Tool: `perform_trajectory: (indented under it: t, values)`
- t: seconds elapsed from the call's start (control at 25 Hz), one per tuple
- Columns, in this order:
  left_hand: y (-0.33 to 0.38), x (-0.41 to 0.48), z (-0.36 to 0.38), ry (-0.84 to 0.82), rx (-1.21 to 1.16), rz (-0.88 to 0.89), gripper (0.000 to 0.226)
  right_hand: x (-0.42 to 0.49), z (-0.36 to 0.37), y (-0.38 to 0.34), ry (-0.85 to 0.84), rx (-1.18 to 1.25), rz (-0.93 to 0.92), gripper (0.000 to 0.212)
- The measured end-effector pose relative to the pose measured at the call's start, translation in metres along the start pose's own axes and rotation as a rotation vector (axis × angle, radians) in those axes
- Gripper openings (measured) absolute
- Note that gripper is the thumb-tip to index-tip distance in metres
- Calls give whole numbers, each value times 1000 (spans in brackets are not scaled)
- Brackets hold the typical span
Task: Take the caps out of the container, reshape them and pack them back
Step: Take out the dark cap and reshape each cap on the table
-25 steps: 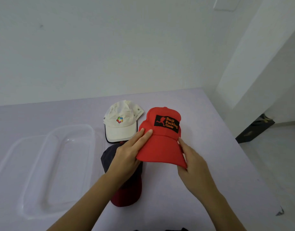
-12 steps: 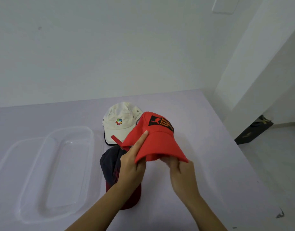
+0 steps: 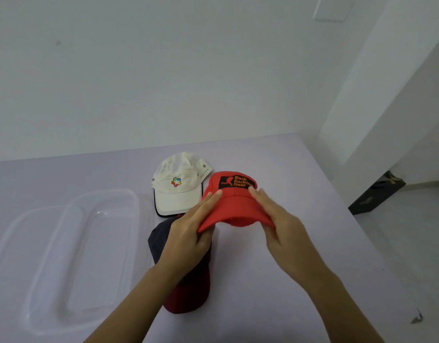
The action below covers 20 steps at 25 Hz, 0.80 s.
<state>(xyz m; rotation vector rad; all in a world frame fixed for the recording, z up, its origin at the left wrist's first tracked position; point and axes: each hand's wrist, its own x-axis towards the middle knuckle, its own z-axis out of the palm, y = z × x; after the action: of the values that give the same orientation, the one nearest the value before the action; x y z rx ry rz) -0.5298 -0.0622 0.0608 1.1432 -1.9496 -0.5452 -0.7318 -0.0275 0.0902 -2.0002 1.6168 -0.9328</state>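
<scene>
- Presently, the container (image 3: 102,193) is set open at the left of the desk (image 3: 275,280), awaiting repacking.
- White cap (image 3: 178,191) and dark cap (image 3: 188,293) are laid beside it.
- Red cap (image 3: 235,206) is held aloft, its brim pinched at each side by left grip (image 3: 186,241) and right grip (image 3: 282,229), seemingly for reshaping.

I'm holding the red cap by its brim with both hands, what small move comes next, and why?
Probably curve the brim gently downward. The left hand and right hand each pinch one side of the brim of the red cap, its crown already looks rounded, and the clear container sits off to the left.
</scene>
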Motion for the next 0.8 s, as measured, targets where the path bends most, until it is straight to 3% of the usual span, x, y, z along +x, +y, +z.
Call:
perform_trajectory:
  t: [0.12,0.32,0.44,0.6,0.64,0.72,0.8]
  values:
    - [17,3,0,1,-100,11,51,-4,14,-1,-4,74,-6,66]
    - [39,-10,20,244,-300,-78,39,-15,49,-17,163,343,66,62]
    - [32,-15,15,91,-185,-30,42,-18,38,-3,117,258,10,70]
    - [14,-8,-11,-387,-146,48,60,-21,11,19,63,-31,-100,83]
    - [13,-1,-18,-405,-168,54,58,-21,6,21,88,-109,-146,84]
    - [16,17,-28,-219,-231,-73,44,-25,-1,25,128,-238,-258,91]
    - [16,41,-31,-66,-262,-321,42,-30,-5,21,135,-284,-346,92]
